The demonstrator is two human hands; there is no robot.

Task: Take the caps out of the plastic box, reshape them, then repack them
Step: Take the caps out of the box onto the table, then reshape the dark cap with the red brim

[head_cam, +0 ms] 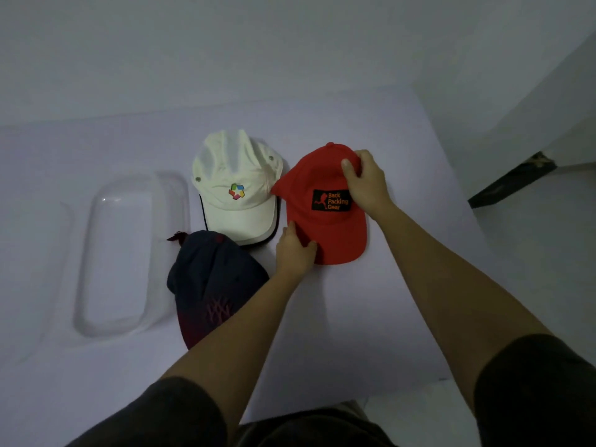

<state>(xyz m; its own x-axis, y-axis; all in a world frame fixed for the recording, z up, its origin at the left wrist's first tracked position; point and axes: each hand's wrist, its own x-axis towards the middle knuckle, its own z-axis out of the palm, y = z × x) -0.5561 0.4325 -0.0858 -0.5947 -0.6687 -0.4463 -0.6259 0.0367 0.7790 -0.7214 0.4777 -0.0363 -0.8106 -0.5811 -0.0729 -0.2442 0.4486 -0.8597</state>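
Observation:
A red cap with a black "Back Packing Gear" patch lies on the white table, brim toward me. My left hand grips the left edge of its brim. My right hand holds the right side of its crown, thumb pressed into the fabric. A white cap with a multicoloured logo lies just left of the red one, touching it. A dark navy cap with a pink stitched logo lies in front of the white cap, partly under my left forearm. The clear plastic box sits at the left with nothing in it.
The white table ends at a right edge near my right arm, with floor beyond. A dark strip lies on the floor at the far right. A pale wall rises behind the table.

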